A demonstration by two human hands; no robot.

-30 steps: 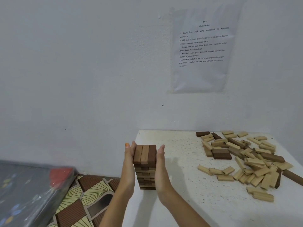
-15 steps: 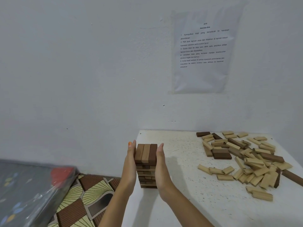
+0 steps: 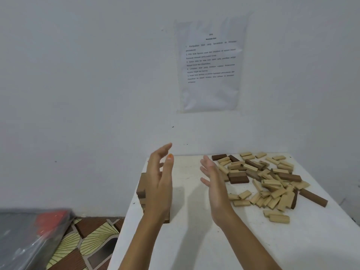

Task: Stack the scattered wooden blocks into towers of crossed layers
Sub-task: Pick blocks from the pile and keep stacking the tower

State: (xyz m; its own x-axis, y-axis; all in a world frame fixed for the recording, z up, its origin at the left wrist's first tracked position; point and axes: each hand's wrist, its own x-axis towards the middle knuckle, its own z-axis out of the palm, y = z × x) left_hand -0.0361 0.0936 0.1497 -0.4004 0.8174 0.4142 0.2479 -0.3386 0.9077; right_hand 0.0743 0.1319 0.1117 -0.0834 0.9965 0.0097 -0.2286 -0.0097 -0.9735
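On my feed the left hand (image 3: pixel 158 179) is released, fingers long and slightly spread, palm turned inward, raised over the left side of the white worktop (image 3: pixel 194 244). It stands between my camera and the tower (image 3: pixel 141 189), so I see only a strip of stacked brown and tan layers at the tower's left edge and a bit of its foot beside the wrist. I cannot tell whether the palm touches the wood. The thumb carries an orange nail (image 3: pixel 170 156). The right hand (image 3: pixel 213 180) is released too, grasping nothing, fingers straight and pointing away from me, palm facing the left one, with bare worktop showing between the two. The tower stands upright by the worktop's left edge. To the right of the right hand lie the loose blocks (image 3: pixel 272 184), a scattered heap of mostly pale pieces with a few dark ones mixed in. A flat dark block (image 3: pixel 239 179) sits on the heap's left fringe, and a long dark block (image 3: pixel 313 197) lies at an angle on its right fringe. Two pale blocks (image 3: pixel 276 216) lie a little nearer to me, apart from the heap. A printed sheet (image 3: pixel 209 61) hangs on the wall above; its text is too small for me to read. Down left, the floor shows a patterned mat (image 3: pixel 91 236) and a plastic-wrapped grey thing (image 3: pixel 29 236) with a red patch.
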